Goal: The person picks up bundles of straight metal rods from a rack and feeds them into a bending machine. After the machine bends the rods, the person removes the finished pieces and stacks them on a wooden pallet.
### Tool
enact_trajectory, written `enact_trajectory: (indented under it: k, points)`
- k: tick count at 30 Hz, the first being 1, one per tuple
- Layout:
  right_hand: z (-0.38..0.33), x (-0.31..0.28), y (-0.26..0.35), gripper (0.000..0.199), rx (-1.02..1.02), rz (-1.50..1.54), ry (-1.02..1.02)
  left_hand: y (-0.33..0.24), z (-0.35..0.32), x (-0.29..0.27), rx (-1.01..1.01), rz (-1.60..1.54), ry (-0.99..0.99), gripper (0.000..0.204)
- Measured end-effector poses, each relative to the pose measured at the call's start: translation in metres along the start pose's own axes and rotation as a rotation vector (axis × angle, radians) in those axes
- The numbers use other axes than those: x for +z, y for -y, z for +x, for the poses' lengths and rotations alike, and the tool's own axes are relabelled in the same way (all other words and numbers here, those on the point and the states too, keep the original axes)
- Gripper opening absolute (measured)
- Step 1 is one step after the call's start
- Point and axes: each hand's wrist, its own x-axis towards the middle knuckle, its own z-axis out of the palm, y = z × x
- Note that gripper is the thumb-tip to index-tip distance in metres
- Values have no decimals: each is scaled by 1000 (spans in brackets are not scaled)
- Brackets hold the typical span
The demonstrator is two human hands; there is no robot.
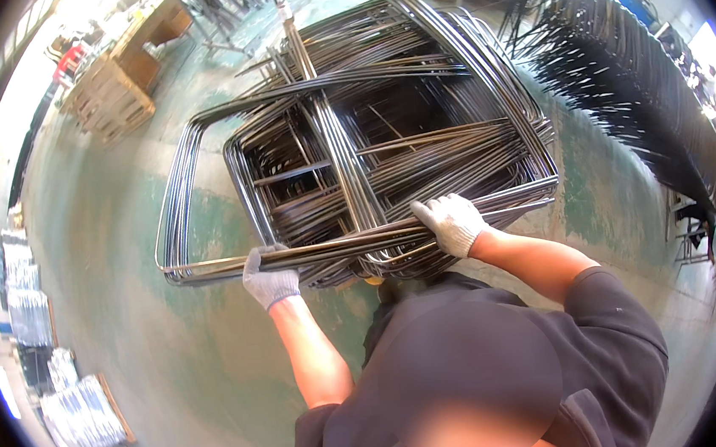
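Note:
A bundle of bent metal rod frames (343, 246), dark and shiny with rounded corners, lies across the top of a larger pile of similar frames (455, 164). My left hand (271, 277), in a pale work glove, is closed around the bundle's near side, left of the middle. My right hand (452, 222), gloved too, grips the same near side farther right. The bundle's left end (177, 197) sticks out past the pile over the floor. An upright metal post (296, 46) rises at the far side of the pile. The fingers beneath the rods are partly hidden.
Along the right stands a long rack of hanging dark metal rods (617, 73). Wooden crates (113, 96) are at the far left. Several silvery bundles (85, 413) lie along the left edge. The floor (192, 366) is worn green and grey.

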Motion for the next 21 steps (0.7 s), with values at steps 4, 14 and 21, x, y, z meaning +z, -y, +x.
enact_trajectory:
  k: [4,14,21]
  points:
    - [9,-3,1,14,4,33,-85,-14,-7,1,-23,-85,255,11]
    - [57,-66,28,14,-23,3,-216,-69,-29,51,175,-26,728,11]
    - [76,-145,27,14,-117,-120,-317,-100,-64,103,222,-226,1012,21]
